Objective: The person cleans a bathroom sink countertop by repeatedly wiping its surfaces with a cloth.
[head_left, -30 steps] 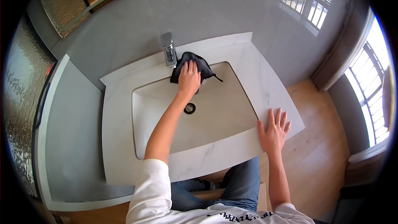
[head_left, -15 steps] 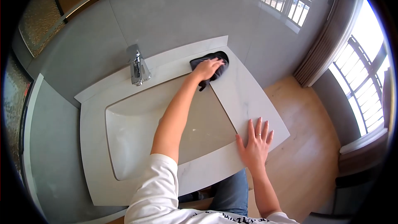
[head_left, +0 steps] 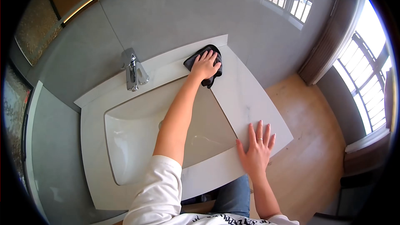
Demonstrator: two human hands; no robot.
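My left hand [head_left: 204, 66] lies flat, fingers spread, on a black cloth [head_left: 215, 71] at the back right of the white countertop [head_left: 250, 100]. The cloth is bunched, and its lower end hangs toward the basin's far right corner. A ring shows on a finger of my right hand [head_left: 256, 154], which rests palm down and open on the counter's front right part. Between my arms and beneath the left one is the white sink basin [head_left: 129, 141]; the left forearm partly hides its drain.
A chrome faucet [head_left: 133, 73] stands behind the basin. A low backsplash [head_left: 162, 60] runs along the grey wall [head_left: 175, 16]. At the left is a grey panel [head_left: 54, 141]. Wooden floor [head_left: 304, 141], a brown curtain [head_left: 321, 46] and a railed window [head_left: 366, 71] lie to the right.
My left hand has slid the cloth slightly left along the back of the counter. The faucet's handle and spout look shifted as the camera view tilts. My right hand stays in place.
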